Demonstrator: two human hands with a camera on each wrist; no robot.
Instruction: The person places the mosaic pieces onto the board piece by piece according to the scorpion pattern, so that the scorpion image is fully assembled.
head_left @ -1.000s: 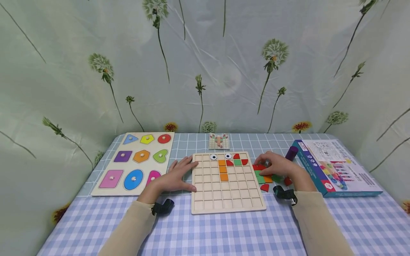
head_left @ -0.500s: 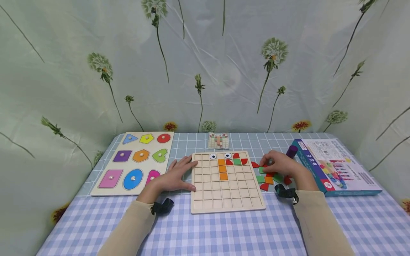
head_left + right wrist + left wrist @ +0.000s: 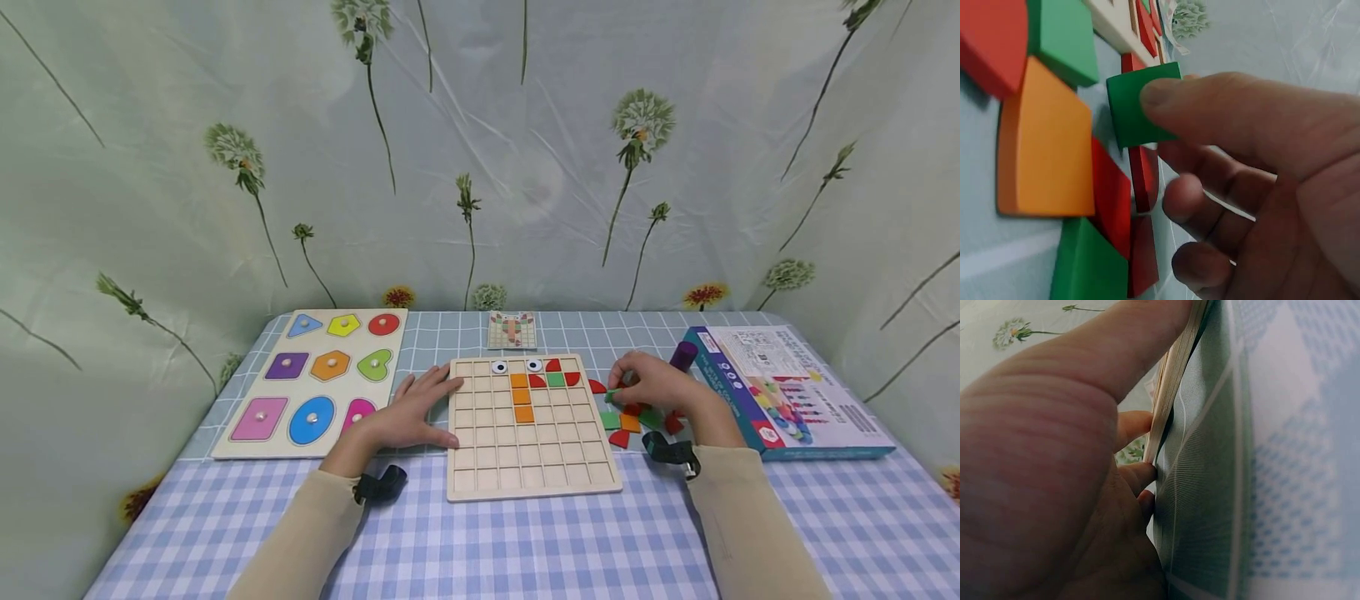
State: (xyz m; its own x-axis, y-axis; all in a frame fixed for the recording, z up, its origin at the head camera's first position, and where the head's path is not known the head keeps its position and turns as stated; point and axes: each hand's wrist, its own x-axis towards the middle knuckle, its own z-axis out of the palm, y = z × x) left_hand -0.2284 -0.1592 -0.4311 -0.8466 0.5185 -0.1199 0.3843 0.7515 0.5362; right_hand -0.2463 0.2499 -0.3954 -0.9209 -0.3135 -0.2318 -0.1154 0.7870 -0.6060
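Observation:
My right hand [image 3: 654, 385] pinches a green square tile [image 3: 1132, 106] between thumb and fingers, tilted up on edge above the loose pieces. Around it lie an orange square [image 3: 1047, 150], another green square [image 3: 1069, 47] and several red quarter-round pieces [image 3: 619, 438]. My left hand [image 3: 408, 414] rests at the left edge of the wooden grid board [image 3: 487, 458], thumb and fingertips touching its side, fingers fairly straight. Set in the board are two eye pieces [image 3: 534, 365], a column of orange squares [image 3: 522, 397], a green square [image 3: 555, 380] and red quarter-round pieces.
Behind the board lies a small pattern card [image 3: 513, 332]. A knobbed shape puzzle [image 3: 345, 375] is at the left. On the right are a purple cylinder [image 3: 683, 357] and a flat printed box [image 3: 795, 400].
My right hand has shifted slightly right among the loose pieces and tipped the green square tile up in its fingers. Some pieces have spread apart. My left hand stays at the board's edge.

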